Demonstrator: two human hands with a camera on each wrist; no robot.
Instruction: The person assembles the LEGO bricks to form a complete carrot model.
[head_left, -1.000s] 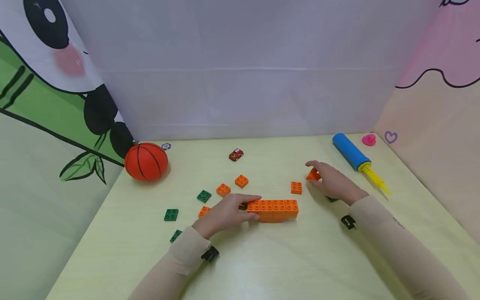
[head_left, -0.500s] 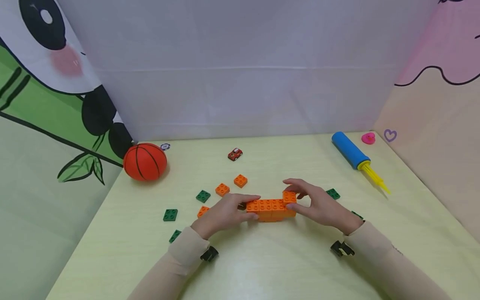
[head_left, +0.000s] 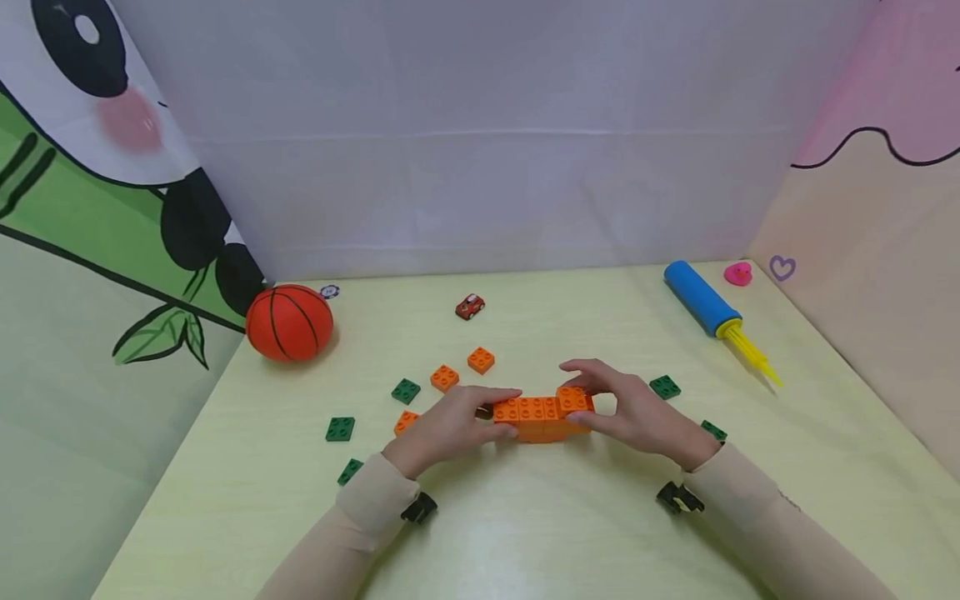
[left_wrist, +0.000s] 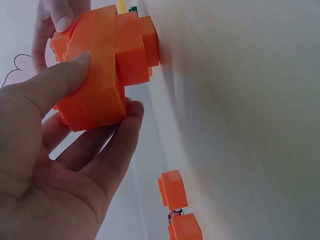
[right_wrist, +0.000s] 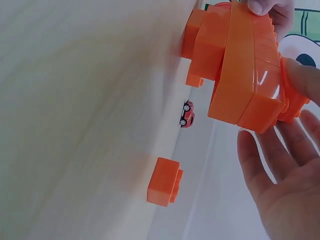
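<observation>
A built block of orange toy bricks (head_left: 538, 427), widest at its upper layers and stepped inward below, stands in the middle of the table. My left hand (head_left: 453, 423) grips its left end, thumb along the near side and fingers behind. At the right end, my right hand (head_left: 633, 410) pinches a small orange brick (head_left: 573, 399) on the top row. In the right wrist view that small brick (right_wrist: 294, 102) sits against the studded side, under the thumb. Loose orange bricks (head_left: 444, 378) and green bricks (head_left: 406, 391) lie beyond and left of my left hand.
More green bricks (head_left: 664, 387) lie right of my right hand. A red toy car (head_left: 470, 307) stands farther back. At the back left is a small basketball (head_left: 289, 323); at the back right, a blue-and-yellow pump (head_left: 703, 300) and a pink toy (head_left: 738, 273).
My right hand has come left from the table's right side, bringing the small orange brick onto the block's right end and shifting it slightly. My left hand has kept its grip on the block.
</observation>
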